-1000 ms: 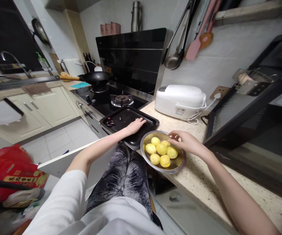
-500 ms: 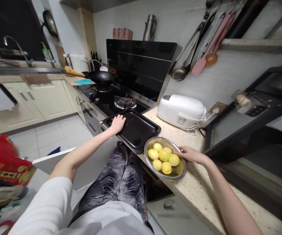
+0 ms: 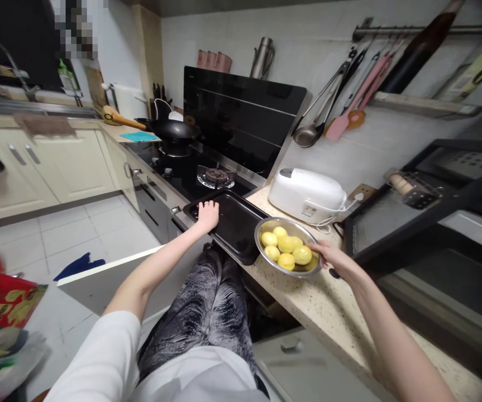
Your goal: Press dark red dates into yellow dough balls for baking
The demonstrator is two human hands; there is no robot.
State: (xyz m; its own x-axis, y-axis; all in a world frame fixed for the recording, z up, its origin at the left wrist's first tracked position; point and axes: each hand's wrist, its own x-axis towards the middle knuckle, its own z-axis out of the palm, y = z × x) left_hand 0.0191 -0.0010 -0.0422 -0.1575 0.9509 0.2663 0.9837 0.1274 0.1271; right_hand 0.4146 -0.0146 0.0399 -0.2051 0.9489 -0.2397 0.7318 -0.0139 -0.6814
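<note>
My left hand (image 3: 208,216) lies over the near left part of a black baking tray (image 3: 241,226), its fingers curled down onto it; the fingertips are partly hidden. The tray sits beside the gas hob on the speckled counter. My right hand (image 3: 328,255) grips the right rim of a shallow metal bowl (image 3: 310,273). Several yellow lemons (image 3: 286,261) are heaped in that bowl. In this view the bowl's left edge overlaps the tray's right end; whether it rests on the counter I cannot tell.
A white appliance (image 3: 305,192) with a cord stands behind the bowl. To the right is a dark oven (image 3: 433,251). A wok (image 3: 176,131) occupies the far burner. Below, a cabinet door (image 3: 106,273) stands open beside my legs, and a red bag (image 3: 4,296) lies on the floor.
My right hand has moved the bowl of lemons away from me, closer to the white appliance. My left hand has stayed on the tray, shifting slightly. The camera view has turned a little.
</note>
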